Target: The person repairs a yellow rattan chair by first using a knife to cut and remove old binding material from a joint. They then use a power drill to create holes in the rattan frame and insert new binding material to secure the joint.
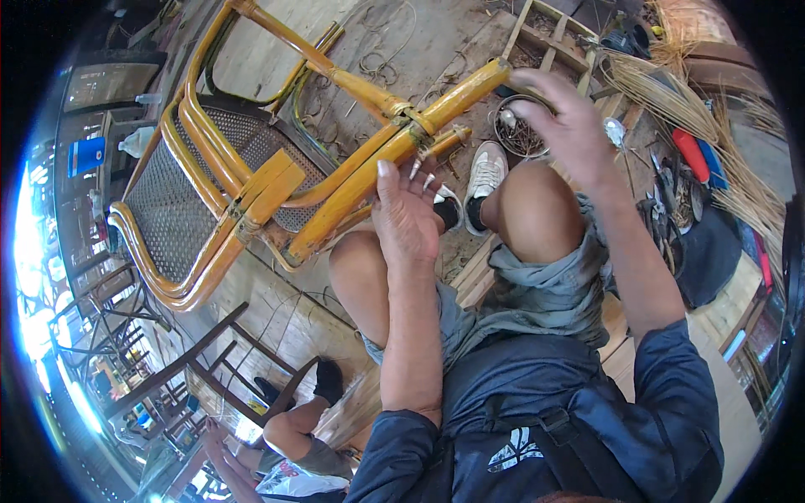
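A glossy yellow-brown rattan chair (356,92) lies tipped over before my knees, with a woven cane panel (163,222). Strips bind its thick poles together at a joint (411,121). My left hand (407,218) is palm up at the near pole, just below that joint. Its thumb stands apart from the fingers, and some fingertips carry white wraps. Whether it bears the pole's weight, I cannot tell. My right hand (570,126), slightly blurred, hovers beside the pole's free end (495,74). Its thumb and fingers are apart, and nothing shows between them.
A round container of scraps (521,126) stands beyond my right knee. Pliers and other hand tools (662,197), a red-handled tool (691,155) and bundled cane strands (671,92) lie at right. At lower left, another person (293,444) sits near a dark wooden frame (214,356).
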`<act>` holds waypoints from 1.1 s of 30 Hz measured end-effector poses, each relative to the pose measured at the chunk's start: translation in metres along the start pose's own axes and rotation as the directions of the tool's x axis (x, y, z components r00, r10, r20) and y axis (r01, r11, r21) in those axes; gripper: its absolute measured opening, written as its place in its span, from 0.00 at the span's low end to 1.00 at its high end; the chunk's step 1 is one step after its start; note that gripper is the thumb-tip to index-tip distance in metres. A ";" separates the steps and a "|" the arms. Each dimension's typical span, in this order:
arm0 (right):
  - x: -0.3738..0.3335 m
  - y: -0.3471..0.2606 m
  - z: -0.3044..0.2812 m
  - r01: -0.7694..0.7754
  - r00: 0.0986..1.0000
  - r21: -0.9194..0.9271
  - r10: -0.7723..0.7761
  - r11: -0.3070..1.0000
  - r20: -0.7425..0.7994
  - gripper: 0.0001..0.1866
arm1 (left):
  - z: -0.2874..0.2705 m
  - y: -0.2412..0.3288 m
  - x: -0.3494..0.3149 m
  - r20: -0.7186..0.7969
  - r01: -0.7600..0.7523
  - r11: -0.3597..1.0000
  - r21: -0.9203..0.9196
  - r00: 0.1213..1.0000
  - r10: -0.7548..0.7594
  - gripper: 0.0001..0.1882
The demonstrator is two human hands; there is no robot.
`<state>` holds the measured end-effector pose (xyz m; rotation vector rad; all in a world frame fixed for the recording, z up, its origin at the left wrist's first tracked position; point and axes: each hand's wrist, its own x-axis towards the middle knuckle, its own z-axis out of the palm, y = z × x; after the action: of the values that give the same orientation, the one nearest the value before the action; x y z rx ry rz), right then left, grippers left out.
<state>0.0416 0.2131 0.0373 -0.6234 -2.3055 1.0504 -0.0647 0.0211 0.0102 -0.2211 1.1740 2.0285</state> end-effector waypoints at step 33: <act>-0.290 0.106 -0.124 -0.750 0.658 -0.166 0.700 0.640 -0.279 0.13 | 0.036 0.062 -0.014 0.405 -0.313 -0.519 0.796 0.912 0.072 0.33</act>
<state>0.3581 0.1695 -0.0547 -1.8094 -2.0402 0.9275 -0.0897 0.0248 0.0787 1.2490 2.5751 0.2250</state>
